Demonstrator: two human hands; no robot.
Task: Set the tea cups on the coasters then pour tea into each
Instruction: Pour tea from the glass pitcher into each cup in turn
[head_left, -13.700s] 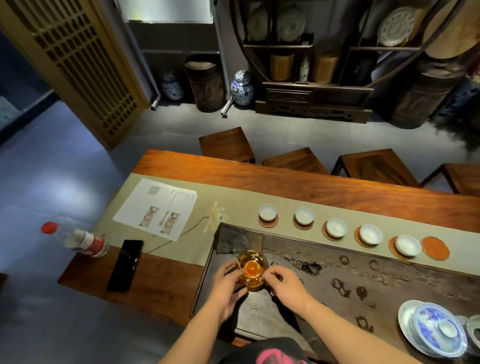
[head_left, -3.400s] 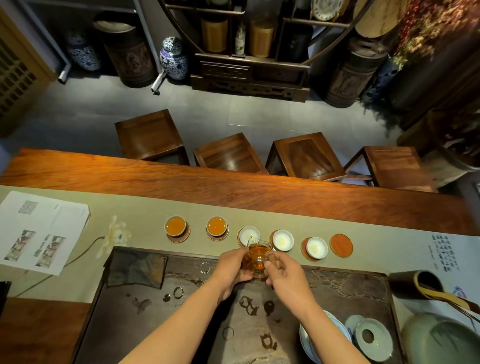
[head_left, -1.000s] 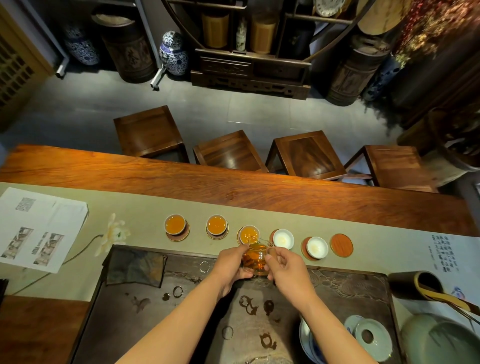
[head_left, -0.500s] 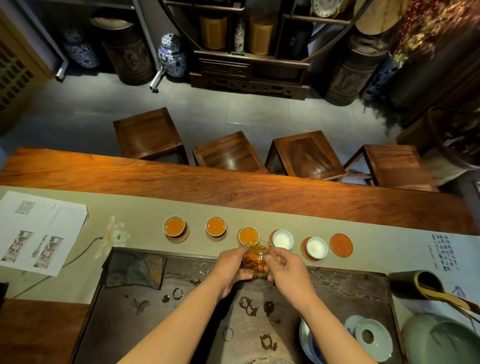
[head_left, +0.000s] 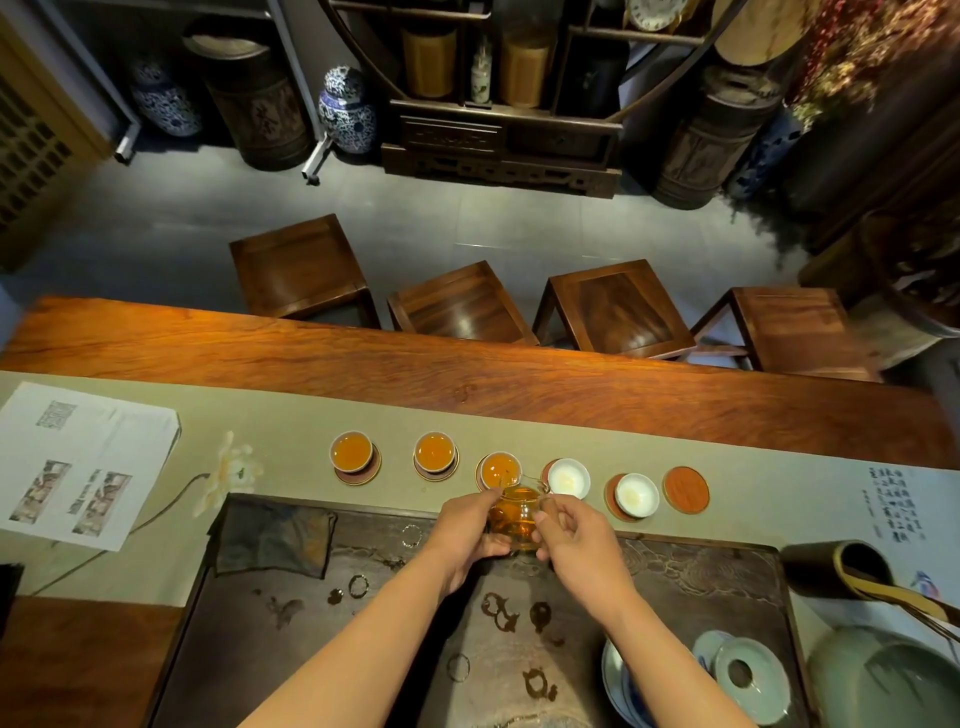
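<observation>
Fingers (head_left: 545, 517) around pitcher (head_left: 514, 519), cups (head_left: 570, 477) beside.

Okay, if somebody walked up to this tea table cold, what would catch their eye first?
Probably the two hands meeting at the centre, the left hand and right hand holding a glass pitcher of amber tea tipped toward the third cup. Next, the row of cups on the pale runner: three on the left glow orange, two on the right are white and empty, and one red coaster sits bare at the right end.
</observation>
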